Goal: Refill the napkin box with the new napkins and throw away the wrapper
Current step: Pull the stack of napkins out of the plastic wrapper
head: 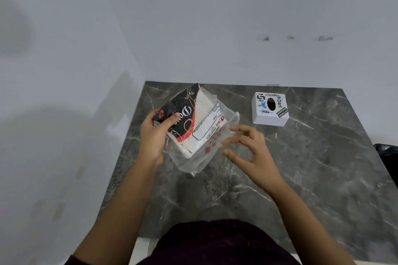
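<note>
Unwrapping is under way: the left hand [154,135] clamps the napkin pack [189,122] above the worktop [301,168], the right hand [247,146] hovers fingers apart at its loose wrapper [193,163], likely next pulling it off, the napkin box [270,108] waiting well apart

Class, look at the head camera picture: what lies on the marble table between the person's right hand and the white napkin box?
Nothing: in the head view, only bare marble table separates the right hand from the napkin box.
</note>
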